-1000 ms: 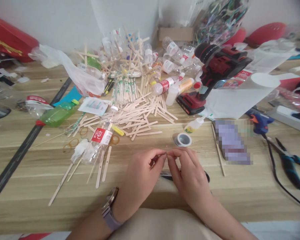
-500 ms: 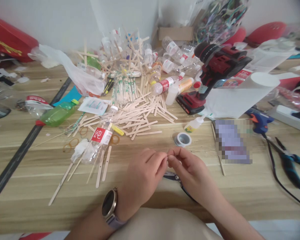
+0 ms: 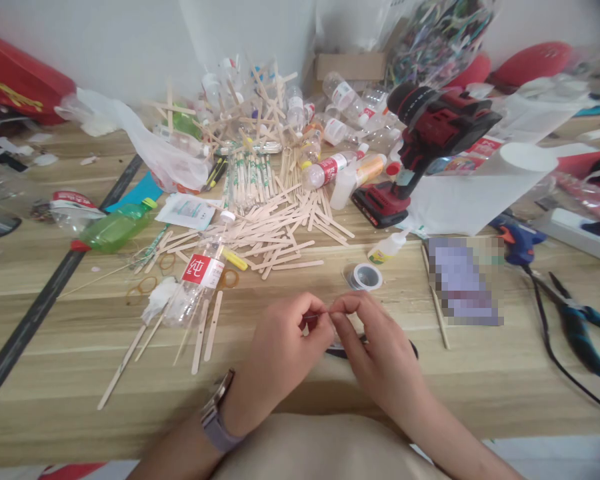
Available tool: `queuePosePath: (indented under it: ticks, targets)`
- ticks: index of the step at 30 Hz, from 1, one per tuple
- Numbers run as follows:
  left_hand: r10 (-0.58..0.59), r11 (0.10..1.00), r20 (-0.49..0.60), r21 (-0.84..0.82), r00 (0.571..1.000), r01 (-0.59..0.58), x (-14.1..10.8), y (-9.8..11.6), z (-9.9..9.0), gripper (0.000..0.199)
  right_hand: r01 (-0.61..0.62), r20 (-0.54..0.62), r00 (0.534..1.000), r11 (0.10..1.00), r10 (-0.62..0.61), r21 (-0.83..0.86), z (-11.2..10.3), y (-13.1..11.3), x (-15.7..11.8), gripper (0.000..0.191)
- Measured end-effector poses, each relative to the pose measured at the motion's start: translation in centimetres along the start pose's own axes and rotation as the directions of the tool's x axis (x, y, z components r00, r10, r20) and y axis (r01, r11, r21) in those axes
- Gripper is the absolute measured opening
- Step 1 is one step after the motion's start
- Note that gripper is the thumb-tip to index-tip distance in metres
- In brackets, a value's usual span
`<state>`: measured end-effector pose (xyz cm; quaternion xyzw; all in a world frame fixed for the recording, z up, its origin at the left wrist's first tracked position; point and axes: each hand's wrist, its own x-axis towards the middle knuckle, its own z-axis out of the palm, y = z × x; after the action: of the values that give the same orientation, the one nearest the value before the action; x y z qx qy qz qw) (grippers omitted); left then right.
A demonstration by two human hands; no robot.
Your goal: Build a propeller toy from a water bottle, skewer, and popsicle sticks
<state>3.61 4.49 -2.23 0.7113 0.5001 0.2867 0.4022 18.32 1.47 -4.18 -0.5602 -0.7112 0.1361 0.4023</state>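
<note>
My left hand (image 3: 293, 350), with a watch (image 3: 220, 403) on its wrist, is closed in a pinch near the table's front. My right hand (image 3: 375, 347) pinches too, its fingertips meeting the left ones. Whatever lies between them is too small to make out; a faint thin line shows by the left fingers. Under the hands lie dark-handled scissors (image 3: 414, 349), mostly covered. Just beyond stands a small spool (image 3: 366, 277) of grey material, with a small glue bottle (image 3: 387, 247) behind it. Left of my hands are two wooden craft sticks (image 3: 213, 327) and a clear plastic bottle (image 3: 193, 287) lying tilted.
A heap of craft sticks (image 3: 275, 233) covers the middle, with several plastic bottles (image 3: 330, 170) behind. A red cordless drill (image 3: 430, 147) stands upright at right. Farther right are a blurred-out flat rectangle (image 3: 463, 280), a glue gun (image 3: 517, 237) and pliers (image 3: 583, 333).
My hands have shifted slightly left and turned at the wrists, so the watch face tips away. The left fingers are more curled, and a different part of the scissors shows.
</note>
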Motion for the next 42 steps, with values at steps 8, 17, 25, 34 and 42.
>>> queuePosePath:
  ticks: [8, 17, 25, 34, 42]
  targets:
    - [-0.162, 0.968, 0.117, -0.173, 0.98, 0.181, 0.4, 0.3, -0.4, 0.01, 0.04, -0.084, 0.996, 0.999, -0.042, -0.016, 0.4, 0.2, -0.3, 0.01]
    - [0.043, 0.999, -0.042, -0.011, 0.998, -0.043, -0.3, -0.2, 0.4, 0.012, -0.276, 0.134, 0.959, 0.93, 0.249, 0.243, -0.4, 0.0, 0.3, 0.019]
    - [-0.07, 0.987, 0.049, -0.143, 0.996, 0.076, 0.1, -0.1, 0.0, 0.01, -0.316, 0.156, 0.946, 0.911, 0.283, 0.265, -0.3, -0.4, 0.2, 0.02]
    - [-0.201, 0.921, 0.192, -0.298, 0.961, 0.252, 0.5, 0.0, -0.4, 0.008, -0.182, 0.05, 0.983, 0.958, 0.176, 0.22, 0.0, -0.2, -0.1, 0.015]
    - [-0.226, 0.912, 0.266, -0.281, 0.937, 0.3, 0.8, -0.1, -1.0, 0.007, 0.195, -0.094, 0.975, 0.978, -0.202, -0.07, 0.3, 0.2, -0.7, 0.017]
